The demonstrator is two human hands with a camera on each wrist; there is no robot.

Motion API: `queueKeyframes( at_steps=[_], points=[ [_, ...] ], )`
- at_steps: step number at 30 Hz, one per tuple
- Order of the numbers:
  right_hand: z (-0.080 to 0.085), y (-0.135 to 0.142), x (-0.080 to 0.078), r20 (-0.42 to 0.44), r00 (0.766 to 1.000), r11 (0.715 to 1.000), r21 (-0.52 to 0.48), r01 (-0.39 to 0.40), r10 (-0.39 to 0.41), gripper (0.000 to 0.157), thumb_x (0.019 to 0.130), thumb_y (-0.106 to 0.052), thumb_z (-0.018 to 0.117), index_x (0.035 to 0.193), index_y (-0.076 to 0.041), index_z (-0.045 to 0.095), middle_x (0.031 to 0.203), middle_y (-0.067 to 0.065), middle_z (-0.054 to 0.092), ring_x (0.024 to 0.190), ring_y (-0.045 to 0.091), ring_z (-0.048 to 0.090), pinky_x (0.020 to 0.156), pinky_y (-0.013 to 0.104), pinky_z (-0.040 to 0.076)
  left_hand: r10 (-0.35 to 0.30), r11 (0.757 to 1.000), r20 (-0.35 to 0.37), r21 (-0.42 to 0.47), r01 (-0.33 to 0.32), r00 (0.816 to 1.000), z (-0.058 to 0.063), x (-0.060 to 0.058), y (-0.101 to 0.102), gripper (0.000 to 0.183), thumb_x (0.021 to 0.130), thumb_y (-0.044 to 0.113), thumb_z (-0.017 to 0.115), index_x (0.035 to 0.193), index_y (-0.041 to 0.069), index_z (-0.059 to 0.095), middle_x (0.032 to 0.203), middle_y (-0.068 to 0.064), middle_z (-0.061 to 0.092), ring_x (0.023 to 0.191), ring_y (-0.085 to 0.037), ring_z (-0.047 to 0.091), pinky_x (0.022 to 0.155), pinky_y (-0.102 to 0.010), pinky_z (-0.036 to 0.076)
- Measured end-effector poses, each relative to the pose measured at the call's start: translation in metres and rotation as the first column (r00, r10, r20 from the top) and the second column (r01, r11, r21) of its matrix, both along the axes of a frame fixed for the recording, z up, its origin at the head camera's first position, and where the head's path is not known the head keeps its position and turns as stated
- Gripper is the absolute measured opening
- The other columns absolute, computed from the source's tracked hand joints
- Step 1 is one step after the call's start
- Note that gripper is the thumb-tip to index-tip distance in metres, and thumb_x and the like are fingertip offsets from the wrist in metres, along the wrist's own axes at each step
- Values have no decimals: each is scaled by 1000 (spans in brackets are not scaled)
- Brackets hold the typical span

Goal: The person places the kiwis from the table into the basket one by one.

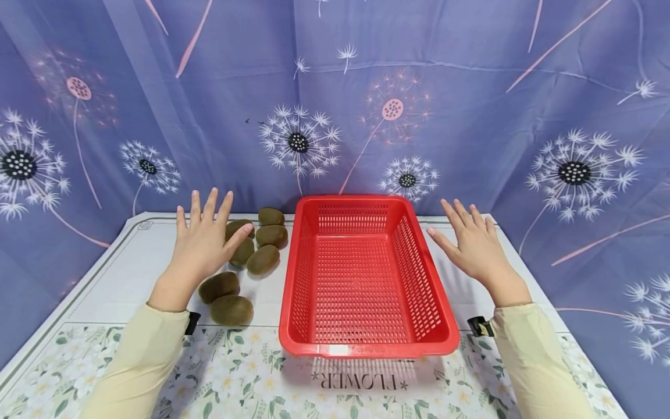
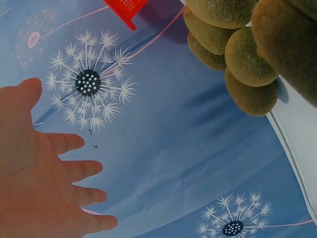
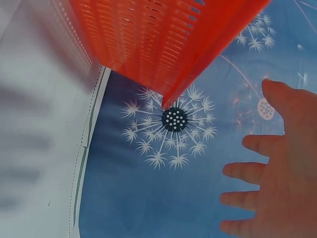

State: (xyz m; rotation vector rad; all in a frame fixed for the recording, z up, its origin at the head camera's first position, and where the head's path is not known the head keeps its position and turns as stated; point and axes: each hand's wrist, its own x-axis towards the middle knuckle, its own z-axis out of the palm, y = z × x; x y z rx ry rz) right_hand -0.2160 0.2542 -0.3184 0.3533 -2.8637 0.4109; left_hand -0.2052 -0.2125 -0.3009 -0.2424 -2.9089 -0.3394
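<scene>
Left grip (image 1: pixel 200 247) and right grip (image 1: pixel 477 250) released, fingers spread. Kiwis (image 1: pixel 263 261) at left: likely light, firm, bruisable; take around the middle.

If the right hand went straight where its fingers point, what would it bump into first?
Probably the dandelion curtain. The right hand points toward it, with the red basket off to its left, though depth is hard to judge.

Worn, head view: left sleeve (image 1: pixel 141 355) at 8 o'clock, right sleeve (image 1: pixel 539 361) at 4 o'clock; both long, pale yellow, plain. Left black fitting (image 1: pixel 193 323) at 3 o'clock of its sleeve end; right black fitting (image 1: pixel 476 326), strap-like, at 8 o'clock of its own
</scene>
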Motion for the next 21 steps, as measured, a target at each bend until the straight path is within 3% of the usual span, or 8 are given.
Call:
queueKeyframes(
  at_steps=[13, 21],
  points=[
    [-1, -1, 1, 11, 999, 995, -84, -45, 46, 73, 99, -49, 44, 153, -8, 20, 154, 26, 22, 138, 52, 16, 108, 67, 11, -35, 999, -33, -35, 34, 999, 3, 10, 0, 78, 98, 58, 36, 154, 8, 13, 158, -24, 5, 142, -43, -15, 109, -64, -10],
    [-2, -2, 1, 36, 992, 979, -172, -110, 118, 69, 100, -42, 46, 151, -1, 23, 152, 28, 24, 138, 51, 20, 107, 66, 17, -68, 997, -52, -44, 66, 996, 0, 14, -1, 74, 99, 52, 41, 154, 7, 18, 157, -24, 11, 143, -44, -7, 110, -63, -8]
  ],
)
